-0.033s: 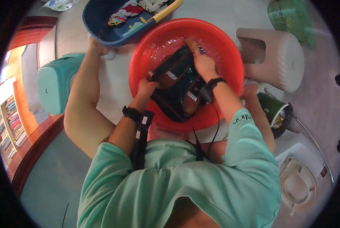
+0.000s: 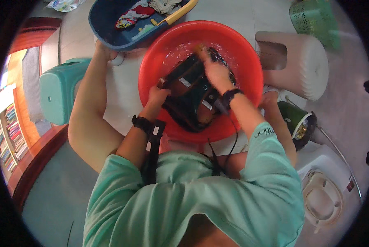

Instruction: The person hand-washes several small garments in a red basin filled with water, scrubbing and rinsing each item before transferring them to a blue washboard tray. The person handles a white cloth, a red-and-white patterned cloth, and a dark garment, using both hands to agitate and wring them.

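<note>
A dark black-and-brown bag (image 2: 191, 89) with pale labels lies tilted in a large red basin (image 2: 151, 53) of bubbly water. At the bag's left edge, my left hand (image 2: 157, 95) is closed on its rim. My right hand (image 2: 217, 75) is over the bag's far part, fingers closed round a yellowish-brown, brush-like thing (image 2: 201, 50). Motion smears that thing, so its exact shape is hard to read. Dark bands with small devices circle both my wrists, and a cable hangs from the right one.
A blue tub (image 2: 106, 31) with clothes stands beyond the basin at left. Stools flank me, a teal one (image 2: 54, 92) at left and a beige one (image 2: 306, 68) at right. Also at right are a green perforated basket (image 2: 312, 20), a dark green bin (image 2: 289, 117) and a white potty-like seat (image 2: 322, 197).
My right hand and the thing in it have shifted a little left across the bag. My left hand keeps its hold on the rim.
</note>
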Available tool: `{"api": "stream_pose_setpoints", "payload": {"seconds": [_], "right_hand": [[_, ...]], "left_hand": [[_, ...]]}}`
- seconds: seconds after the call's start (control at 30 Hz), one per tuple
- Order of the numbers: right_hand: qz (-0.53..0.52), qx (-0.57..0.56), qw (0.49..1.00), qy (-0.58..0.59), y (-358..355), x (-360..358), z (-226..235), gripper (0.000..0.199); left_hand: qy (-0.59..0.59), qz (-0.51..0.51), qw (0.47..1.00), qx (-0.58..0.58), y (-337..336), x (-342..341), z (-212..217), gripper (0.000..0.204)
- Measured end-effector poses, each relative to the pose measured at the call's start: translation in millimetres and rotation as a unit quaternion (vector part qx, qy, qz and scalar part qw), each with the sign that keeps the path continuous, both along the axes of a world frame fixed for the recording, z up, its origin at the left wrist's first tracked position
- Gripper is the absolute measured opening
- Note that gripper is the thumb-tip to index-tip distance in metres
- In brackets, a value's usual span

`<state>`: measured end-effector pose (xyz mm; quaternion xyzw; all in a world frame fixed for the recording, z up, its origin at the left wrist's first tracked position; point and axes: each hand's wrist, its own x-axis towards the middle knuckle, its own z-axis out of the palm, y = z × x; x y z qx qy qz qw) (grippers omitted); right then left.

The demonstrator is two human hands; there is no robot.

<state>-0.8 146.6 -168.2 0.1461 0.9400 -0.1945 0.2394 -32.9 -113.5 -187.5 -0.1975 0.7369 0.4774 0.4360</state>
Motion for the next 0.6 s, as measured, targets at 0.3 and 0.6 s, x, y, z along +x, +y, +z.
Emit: {"api": "stream_pose_setpoints", "payload": {"seconds": [0.3,0.6], "right_hand": [[0.111,0.006,0.993,0.04,-70.6,42.8,-28.5,0.062],[0.014,0.07,0.995,0.076,0.7,0.8,-31.0,0.051]], "left_hand": [[0.017,0.024,1.0,0.003,1.7,12.1,1.5,0.042],[0.009,0.025,1.0,0.016,-2.1,12.2,-3.1,0.039]]}}
